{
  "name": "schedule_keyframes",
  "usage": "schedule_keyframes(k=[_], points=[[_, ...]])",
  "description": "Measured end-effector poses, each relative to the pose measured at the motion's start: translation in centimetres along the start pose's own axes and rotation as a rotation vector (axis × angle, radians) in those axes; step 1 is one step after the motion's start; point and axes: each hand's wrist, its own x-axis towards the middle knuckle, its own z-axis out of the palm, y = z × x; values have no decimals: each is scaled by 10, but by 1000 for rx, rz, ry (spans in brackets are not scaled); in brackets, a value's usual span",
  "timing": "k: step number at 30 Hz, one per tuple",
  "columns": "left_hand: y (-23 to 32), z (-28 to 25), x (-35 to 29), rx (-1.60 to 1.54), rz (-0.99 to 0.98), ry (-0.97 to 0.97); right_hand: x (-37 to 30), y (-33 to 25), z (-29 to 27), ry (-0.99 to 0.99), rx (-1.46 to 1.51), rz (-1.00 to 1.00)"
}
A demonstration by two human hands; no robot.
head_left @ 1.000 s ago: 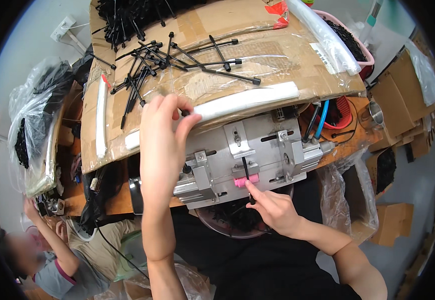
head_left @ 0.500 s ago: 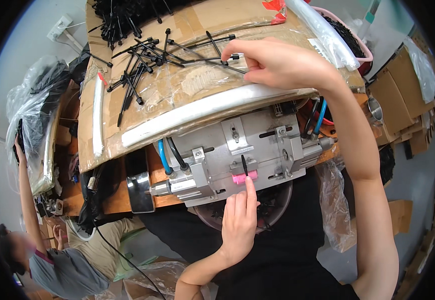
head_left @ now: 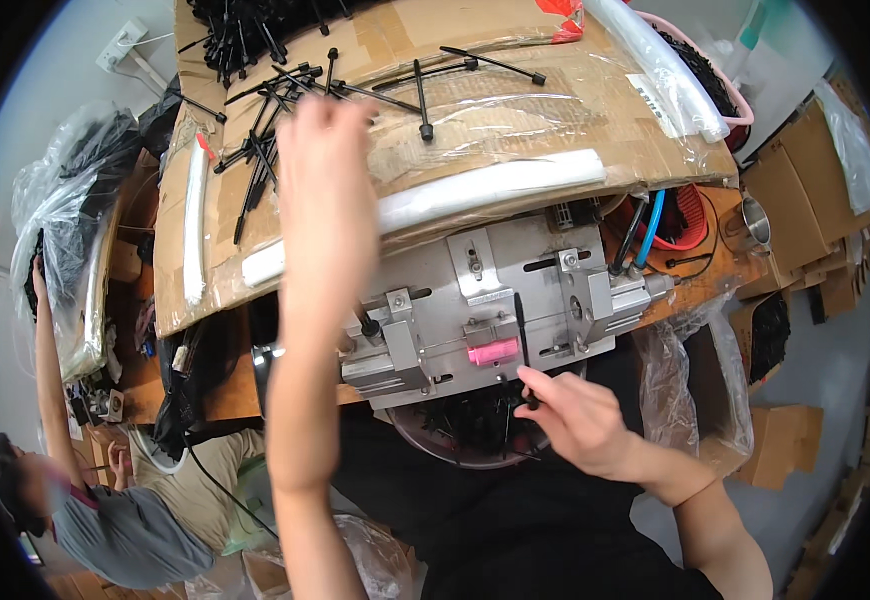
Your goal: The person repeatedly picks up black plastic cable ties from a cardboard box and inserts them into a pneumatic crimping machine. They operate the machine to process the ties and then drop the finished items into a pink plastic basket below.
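Observation:
My right hand (head_left: 587,422) pinches a thin black rod (head_left: 522,335) at its lower end. The rod points upward just right of a pink block (head_left: 495,351) in the metal fixture (head_left: 445,290). My left hand (head_left: 330,150) is stretched out over the cardboard (head_left: 515,120), at the near edge of a loose pile of black knobbed rods (head_left: 260,170). Motion smears its fingers, and I cannot see whether they touch a rod. A few more rods lie to its right, one upright black rod (head_left: 422,100) among them.
Below the fixture, a bowl (head_left: 425,445) contains black pieces. Blue and black hoses (head_left: 654,230) run by a red basket (head_left: 693,222) on the right. A white roll (head_left: 515,185) edges the cardboard. At the far left another person (head_left: 125,520) reaches toward a plastic-wrapped bundle (head_left: 65,190).
My right hand came down from the cardboard to the fixture and holds a rod there. My left hand left the pink block and went up to the pile. The block's rod is gone from it.

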Motion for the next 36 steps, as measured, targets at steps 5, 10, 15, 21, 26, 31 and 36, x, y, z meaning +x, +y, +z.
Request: schedule_keyframes(k=[5, 10, 15, 21, 26, 31, 36], points=[[-85, 24, 74, -5, 69, -205, -10, 5, 34, -40, -33, 19], [-82, 13, 68, -10, 301, -167, -4, 10, 32, -65, -73, 38], [-44, -18, 26, -325, 59, -166, 14, 1, 6, -177, -111, 51], [-32, -45, -43, -214, -11, -61, 148, 51, -57, 249, -563, -148], [16, -52, -91, -216, -15, 76, 229, 122, -73, -7, -758, -12], [84, -33, -178, -230, 0, -185, 222, 100, -63, 15, -448, 123], [114, -8, -196, -222, -87, -366, 183, 69, -98, 153, 258, 246]])
